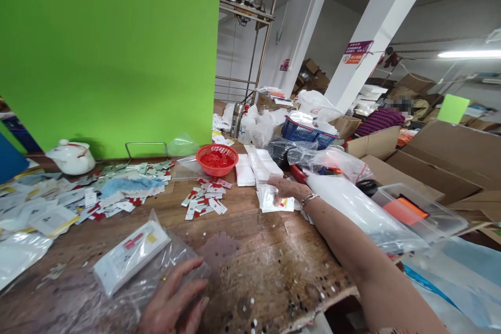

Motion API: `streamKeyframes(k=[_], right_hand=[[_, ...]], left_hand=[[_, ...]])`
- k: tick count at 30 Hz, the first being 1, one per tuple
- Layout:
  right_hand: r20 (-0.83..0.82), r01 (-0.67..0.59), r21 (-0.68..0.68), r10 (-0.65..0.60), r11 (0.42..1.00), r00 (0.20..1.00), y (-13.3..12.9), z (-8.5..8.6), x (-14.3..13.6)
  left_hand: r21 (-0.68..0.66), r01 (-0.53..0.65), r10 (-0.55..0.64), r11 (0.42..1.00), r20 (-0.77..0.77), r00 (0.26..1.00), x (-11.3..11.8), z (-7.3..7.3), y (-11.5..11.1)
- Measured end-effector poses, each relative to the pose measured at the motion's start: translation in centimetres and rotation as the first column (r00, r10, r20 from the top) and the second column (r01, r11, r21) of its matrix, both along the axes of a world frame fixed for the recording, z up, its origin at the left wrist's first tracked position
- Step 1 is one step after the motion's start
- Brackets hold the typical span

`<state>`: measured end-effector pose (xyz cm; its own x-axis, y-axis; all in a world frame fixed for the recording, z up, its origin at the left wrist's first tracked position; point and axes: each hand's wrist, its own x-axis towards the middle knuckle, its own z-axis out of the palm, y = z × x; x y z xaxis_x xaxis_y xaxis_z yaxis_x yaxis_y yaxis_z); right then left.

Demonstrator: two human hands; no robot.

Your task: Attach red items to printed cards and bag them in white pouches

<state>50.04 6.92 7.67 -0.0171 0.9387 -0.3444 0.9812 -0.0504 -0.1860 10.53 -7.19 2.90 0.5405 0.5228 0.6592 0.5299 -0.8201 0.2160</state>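
My left hand is at the bottom, fingers stretched and apart, over the edge of a clear plastic bag. On that bag lies a stack of white packets with red and yellow print. My right hand reaches forward to a pile of white printed packets. Its thumb and forefinger are apart over the top of the pile, and I see no packet lifted. Further white packets lie in stacks just behind. Left of these, small white and red cards lie scattered before a red basket of red pieces.
A white teapot and loose packets occupy the left, before a green partition. A blue basket, a plastic-wrapped bundle and a clear box line the right. Cardboard boxes stand beyond.
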Motion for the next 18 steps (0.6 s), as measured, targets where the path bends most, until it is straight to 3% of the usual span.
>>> streamKeyframes(k=[4,12,18], right_hand=[[-0.011,-0.056,-0.041,0.056,0.998,0.998,-0.1,0.1,-0.6],[0.059,0.012,-0.127,-0.004,0.992,0.998,-0.6,0.7,-1.9],[0.164,0.085,-0.142,-0.061,0.986,0.985,-0.8,1.2,-3.0]], left_hand=[[-0.018,-0.02,0.02,1.0,-0.007,1.0,0.0,0.1,-0.7],[-0.017,-0.022,0.022,1.0,-0.002,1.0,-0.4,-0.1,-1.5],[-0.032,-0.021,0.023,0.999,0.054,0.998,-0.3,0.7,-2.1]])
